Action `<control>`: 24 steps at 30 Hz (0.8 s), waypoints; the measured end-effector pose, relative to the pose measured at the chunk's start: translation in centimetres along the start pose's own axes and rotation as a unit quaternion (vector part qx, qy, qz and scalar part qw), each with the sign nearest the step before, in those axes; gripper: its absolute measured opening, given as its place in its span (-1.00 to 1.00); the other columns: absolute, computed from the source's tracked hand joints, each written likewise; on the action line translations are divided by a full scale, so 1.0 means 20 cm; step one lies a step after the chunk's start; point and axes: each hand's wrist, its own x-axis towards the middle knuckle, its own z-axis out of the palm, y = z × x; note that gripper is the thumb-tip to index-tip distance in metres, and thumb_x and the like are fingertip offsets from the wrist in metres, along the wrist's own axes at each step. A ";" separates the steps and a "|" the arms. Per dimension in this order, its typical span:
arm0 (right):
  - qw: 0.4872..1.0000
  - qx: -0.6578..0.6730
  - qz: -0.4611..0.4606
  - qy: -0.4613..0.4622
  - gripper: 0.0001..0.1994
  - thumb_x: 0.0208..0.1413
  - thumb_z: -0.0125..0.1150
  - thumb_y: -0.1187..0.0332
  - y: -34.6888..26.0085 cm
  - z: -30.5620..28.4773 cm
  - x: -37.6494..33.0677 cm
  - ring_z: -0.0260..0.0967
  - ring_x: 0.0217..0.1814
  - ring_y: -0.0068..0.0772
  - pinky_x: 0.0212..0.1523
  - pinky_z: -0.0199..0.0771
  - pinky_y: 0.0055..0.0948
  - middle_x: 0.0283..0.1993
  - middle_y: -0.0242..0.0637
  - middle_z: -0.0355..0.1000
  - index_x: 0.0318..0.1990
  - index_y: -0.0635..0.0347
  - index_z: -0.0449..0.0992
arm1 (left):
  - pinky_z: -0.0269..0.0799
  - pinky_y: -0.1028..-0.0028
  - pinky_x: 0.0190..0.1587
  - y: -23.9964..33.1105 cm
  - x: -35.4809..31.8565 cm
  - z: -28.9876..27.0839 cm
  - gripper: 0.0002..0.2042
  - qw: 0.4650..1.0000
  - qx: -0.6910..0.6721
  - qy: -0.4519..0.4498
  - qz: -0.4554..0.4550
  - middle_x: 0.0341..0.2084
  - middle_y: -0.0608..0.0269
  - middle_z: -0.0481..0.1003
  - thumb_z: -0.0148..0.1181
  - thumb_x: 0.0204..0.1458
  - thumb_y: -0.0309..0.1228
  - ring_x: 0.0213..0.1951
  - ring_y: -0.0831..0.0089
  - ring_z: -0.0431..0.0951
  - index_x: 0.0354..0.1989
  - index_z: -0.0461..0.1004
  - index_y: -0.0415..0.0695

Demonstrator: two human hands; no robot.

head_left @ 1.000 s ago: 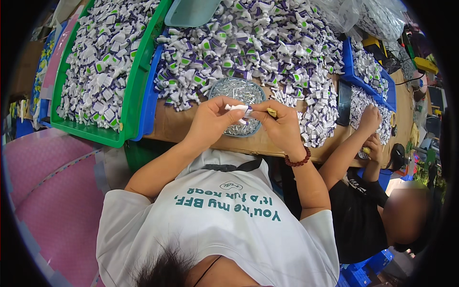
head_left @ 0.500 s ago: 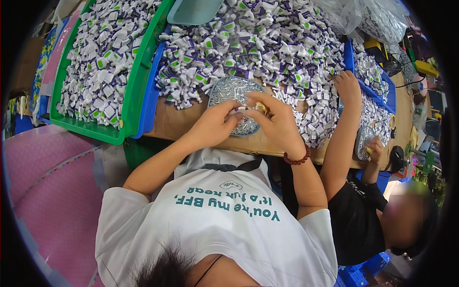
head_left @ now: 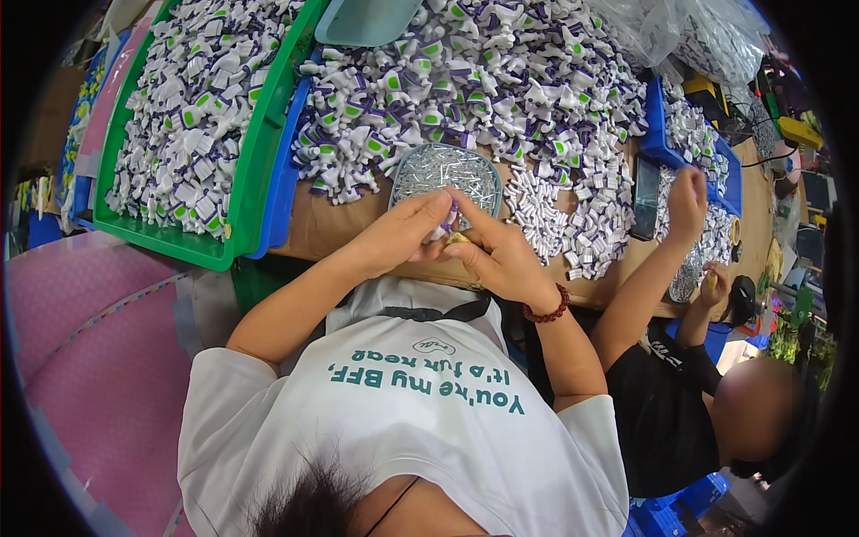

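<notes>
My left hand (head_left: 403, 234) is closed, pinching a small white and purple plastic figure part (head_left: 447, 220) between thumb and fingers; much of the part is hidden. Against it from the right comes my right hand (head_left: 508, 258), fingers bent, with a small yellow object (head_left: 458, 239) showing at its thumb; its kind I cannot make out. Both hands meet just over the near side of a shallow tray (head_left: 399, 190) full of small silver metal pins. Past the tray spreads a large heap of white and purple figure parts (head_left: 465, 80) with green patches.
A green bin (head_left: 234, 215) of similar parts stands at the left, beside a blue one (head_left: 279, 201). Small white pieces (head_left: 534, 204) lie right of the tray on the cardboard-covered table (head_left: 331, 225). A co-worker's hand (head_left: 687, 204) rises at the right, near a dark phone-like slab (head_left: 645, 197).
My hands have drawn nearer to me, off the tray's middle, and pressed closer together around the part. The co-worker's raised hand has moved right and toward the near side, uncovering the dark slab.
</notes>
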 end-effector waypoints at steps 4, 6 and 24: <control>1.000 0.027 -0.014 0.003 -0.41 0.04 0.19 0.34 0.01 0.01 0.00 0.28 -0.61 -0.48 -0.45 0.35 -0.52 -0.52 -0.17 0.45 0.22 0.21 0.14 | 0.15 0.63 -0.58 -0.01 -0.02 0.00 -0.56 0.992 0.121 0.020 0.032 -0.66 0.41 0.29 -0.30 0.22 -0.05 -0.63 0.68 0.23 -0.31 0.35 -0.19; 0.998 0.058 -0.012 0.010 -0.43 0.01 0.22 0.33 0.03 0.02 0.00 0.26 -0.61 -0.58 -0.48 0.33 -0.55 -0.53 -0.19 0.46 0.20 0.18 0.20 | 0.18 0.62 -0.55 -0.01 -0.03 0.01 -0.56 0.986 0.158 0.027 0.036 -0.65 0.39 0.30 -0.30 0.22 -0.06 -0.61 0.66 0.25 -0.30 0.35 -0.22; 0.995 -0.008 -0.079 0.065 -0.57 -0.15 0.35 0.35 0.10 0.11 0.08 0.26 -0.58 -0.72 -0.49 0.34 -0.62 -0.28 -0.11 0.48 -0.03 0.12 0.47 | 0.26 0.51 -0.41 -0.18 -0.08 -0.02 -0.56 0.966 0.204 0.101 0.120 -0.59 0.28 0.35 -0.35 0.25 -0.12 -0.50 0.53 0.31 -0.30 0.36 -0.26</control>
